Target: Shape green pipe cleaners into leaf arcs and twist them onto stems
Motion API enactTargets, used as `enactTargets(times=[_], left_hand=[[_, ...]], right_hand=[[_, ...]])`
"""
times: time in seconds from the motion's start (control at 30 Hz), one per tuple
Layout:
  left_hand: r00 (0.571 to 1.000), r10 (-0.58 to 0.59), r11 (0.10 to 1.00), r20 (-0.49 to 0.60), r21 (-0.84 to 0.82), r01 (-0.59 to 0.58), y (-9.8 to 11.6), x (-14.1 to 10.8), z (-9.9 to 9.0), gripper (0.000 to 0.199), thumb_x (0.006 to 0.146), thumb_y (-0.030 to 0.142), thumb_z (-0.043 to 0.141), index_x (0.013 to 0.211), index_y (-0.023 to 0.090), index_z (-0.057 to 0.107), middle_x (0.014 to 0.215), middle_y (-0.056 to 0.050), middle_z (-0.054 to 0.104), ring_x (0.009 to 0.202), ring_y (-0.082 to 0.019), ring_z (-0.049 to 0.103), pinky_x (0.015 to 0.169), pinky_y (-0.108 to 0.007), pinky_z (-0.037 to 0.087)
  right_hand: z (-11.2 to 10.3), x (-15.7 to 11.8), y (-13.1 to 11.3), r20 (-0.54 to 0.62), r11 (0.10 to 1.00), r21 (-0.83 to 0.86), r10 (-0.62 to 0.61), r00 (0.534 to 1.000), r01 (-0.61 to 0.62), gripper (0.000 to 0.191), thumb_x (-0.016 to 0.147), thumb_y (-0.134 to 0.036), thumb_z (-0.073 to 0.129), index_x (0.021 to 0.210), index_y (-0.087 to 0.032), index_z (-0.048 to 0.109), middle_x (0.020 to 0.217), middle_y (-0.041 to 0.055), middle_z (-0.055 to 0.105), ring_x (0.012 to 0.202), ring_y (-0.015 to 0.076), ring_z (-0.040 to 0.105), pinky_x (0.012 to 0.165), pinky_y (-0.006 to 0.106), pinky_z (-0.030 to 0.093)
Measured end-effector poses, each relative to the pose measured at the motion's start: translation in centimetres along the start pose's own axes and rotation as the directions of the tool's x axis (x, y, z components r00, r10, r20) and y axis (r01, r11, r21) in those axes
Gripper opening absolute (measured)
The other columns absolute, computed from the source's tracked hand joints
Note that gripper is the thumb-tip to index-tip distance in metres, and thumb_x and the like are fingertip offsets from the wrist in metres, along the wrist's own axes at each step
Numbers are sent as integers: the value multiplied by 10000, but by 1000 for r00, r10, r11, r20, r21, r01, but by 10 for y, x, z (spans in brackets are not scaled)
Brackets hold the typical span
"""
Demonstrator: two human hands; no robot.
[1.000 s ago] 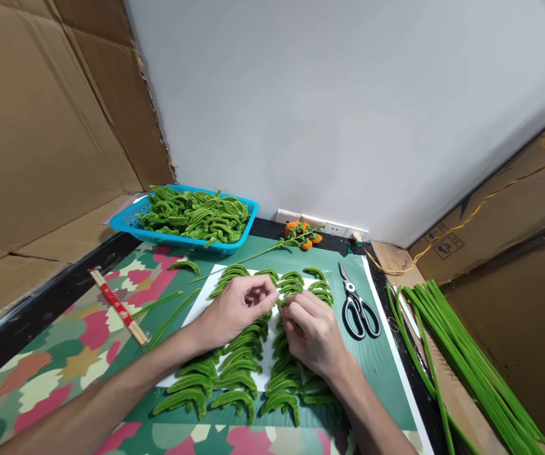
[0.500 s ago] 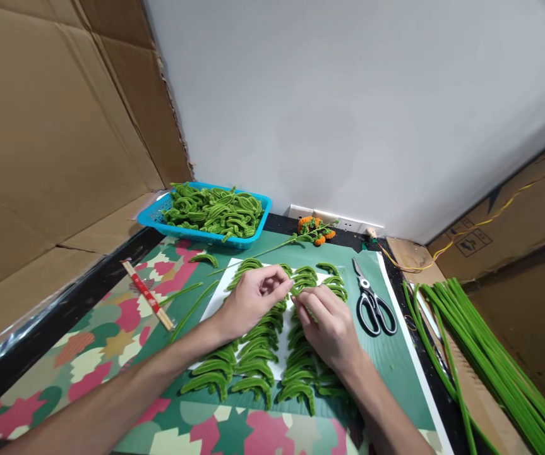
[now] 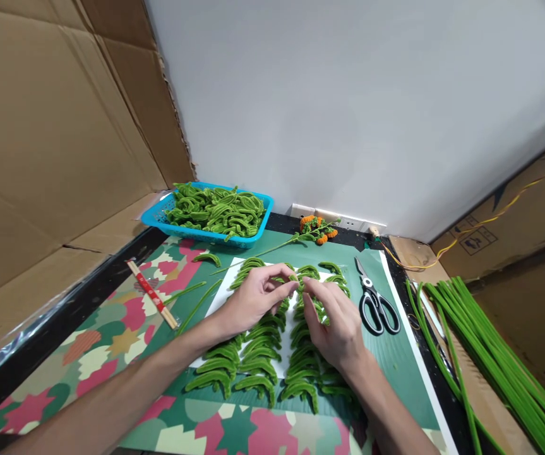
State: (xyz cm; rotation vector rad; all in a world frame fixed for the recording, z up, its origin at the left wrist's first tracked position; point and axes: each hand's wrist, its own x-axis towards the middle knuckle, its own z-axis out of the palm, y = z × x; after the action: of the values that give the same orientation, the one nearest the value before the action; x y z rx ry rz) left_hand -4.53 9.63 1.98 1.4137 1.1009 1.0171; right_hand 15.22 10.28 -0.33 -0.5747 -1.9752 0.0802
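Observation:
Rows of curved fuzzy green pieces (image 3: 259, 366) lie on a white sheet (image 3: 225, 287) and a green mat. Over their upper part, my left hand (image 3: 263, 294) has its thumb and forefinger pinched together on something small and green that I cannot make out clearly. Just to its right, my right hand (image 3: 336, 322) is near the same spot, its thumb and forefinger apart and nothing visible between them. The two sets of fingertips nearly meet.
A blue basket (image 3: 201, 235) heaped with green pieces stands at the back left. Black-handled scissors (image 3: 374, 303), an orange-flowered stem (image 3: 319, 229), wrapped chopsticks (image 3: 151, 292) and long green stems (image 3: 494, 354) lie around. Cardboard (image 3: 64, 95) stands at the left.
The thumb and forefinger of my right hand have spread apart, and that hand has shifted slightly right. My left hand stays pinched. The whole view has shifted slightly.

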Motion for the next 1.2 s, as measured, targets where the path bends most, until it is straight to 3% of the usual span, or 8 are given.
enactTargets(times=[0.13, 0.4, 0.57, 0.7, 0.87, 1.0, 1.2], left_hand=[[1000, 6, 1000, 23, 13, -6, 1, -3, -1, 319, 959, 462, 719, 1074, 182, 618, 616, 70, 556, 509, -95, 548, 451, -164, 365], [999, -26, 999, 22, 47, 25, 1, -6, 0, 306, 929, 413, 740, 1095, 186, 621, 947, -9, 715, 447, -75, 602, 401, -182, 433], [999, -7, 987, 35, 158, 2, -1, -5, 0, 198, 926, 301, 687, 1073, 167, 689, 727, 41, 618, 476, -69, 523, 442, -170, 405], [999, 43, 984, 15, 174, -45, 3, -5, 0, 172, 934, 307, 690, 1028, 163, 687, 840, 21, 644, 525, -49, 500, 470, -165, 390], [1000, 16, 995, 13, 99, -17, 6, -6, 0, 268, 970, 418, 686, 1048, 167, 641, 897, 22, 628, 489, -45, 533, 440, -176, 399], [999, 24, 997, 28, 71, -26, 7, -7, 1, 271, 979, 423, 687, 1028, 165, 620, 902, 24, 613, 499, -48, 571, 457, -179, 400], [999, 23, 998, 35, 51, -25, 8, -7, 1, 264, 976, 416, 696, 1005, 169, 608, 866, 29, 606, 495, -56, 585, 473, -184, 395]], right_hand=[[-2, -1, 3, 14, 999, -7, 35, 999, -35, 520, 999, -15, 567, 1489, -190, 569, 1198, 145, 750, 1038, 242, 728, 866, 376, 617], [-2, 0, 3, 43, 995, 44, 87, 995, -89, 527, 1009, -17, 563, 1495, -222, 576, 1237, 135, 735, 1100, 236, 715, 913, 379, 613], [-2, 3, 1, 37, 999, 12, 33, 999, -34, 340, 1004, -47, 613, 1302, -197, 677, 1094, 118, 753, 959, 226, 714, 811, 360, 605], [-2, 5, 1, 9, 999, -8, 39, 999, -39, 215, 978, -56, 672, 1151, -184, 690, 1004, 104, 754, 875, 216, 694, 766, 355, 587], [-4, 4, 2, -28, 993, -14, 115, 993, -116, 120, 972, -80, 695, 1039, -179, 707, 932, 88, 760, 829, 203, 705, 751, 340, 584], [-5, 5, 0, -44, 977, 64, 208, 977, -205, 73, 969, -107, 718, 947, -176, 726, 813, 43, 756, 681, 156, 680, 647, 285, 551], [-6, 8, -9, -8, 857, 262, 462, 887, -445, 76, 956, -174, 752, 887, -173, 786, 688, -7, 755, 543, 114, 664, 524, 203, 519]])
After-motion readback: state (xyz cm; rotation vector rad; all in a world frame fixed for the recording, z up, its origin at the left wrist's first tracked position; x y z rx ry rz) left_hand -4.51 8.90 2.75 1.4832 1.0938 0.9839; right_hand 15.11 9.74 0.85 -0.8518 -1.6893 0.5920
